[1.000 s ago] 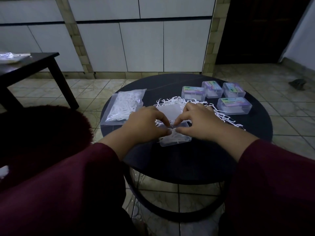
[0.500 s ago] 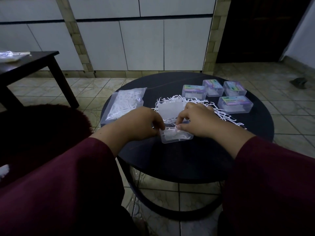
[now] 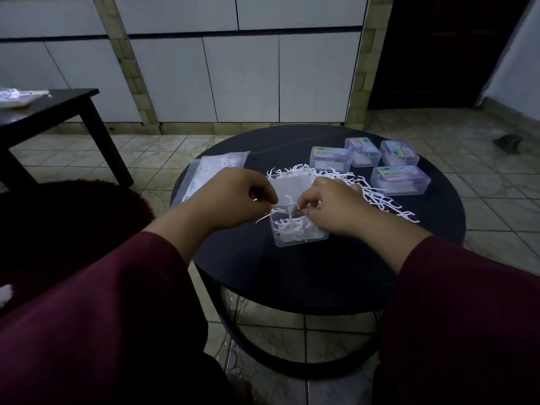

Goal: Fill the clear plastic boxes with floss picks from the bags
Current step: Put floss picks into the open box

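Observation:
An open clear plastic box sits on the round black table, partly filled with white floss picks. Both hands hover just above its far rim. My left hand and my right hand each pinch floss picks between curled fingers over the box. Behind the hands lies the box's clear lid amid a loose pile of floss picks. A sealed bag of floss picks lies at the table's left, partly hidden by my left hand.
Several closed clear boxes with coloured labels stand at the table's back right. A dark side table with a bag on it stands at the far left. A dark red cushion lies by my left arm. Tiled floor surrounds the table.
Both hands have lifted slightly off the box and now pinch floss picks above it. More picks lie inside the box than before.

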